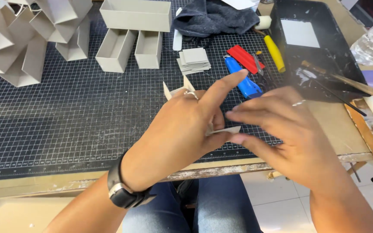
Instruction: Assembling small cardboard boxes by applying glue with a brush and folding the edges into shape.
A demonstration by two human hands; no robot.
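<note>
Closest in, the left hand (182,129), with a black watch (124,192) on its wrist and a ring on one finger, pinches a small folded piece of grey card (223,130), forefinger stretched toward one o'clock. Card flaps (175,89) poke up behind its knuckles at twelve o'clock. At three o'clock, the right hand (292,133) nips the same card between thumb and fingertips above the gridded cutting mat (65,116) on the worktop (342,133). Grey card boxes (128,47) stand at eleven o'clock; a blue knife (242,77) and black tray (320,47) lie toward one o'clock.
</note>
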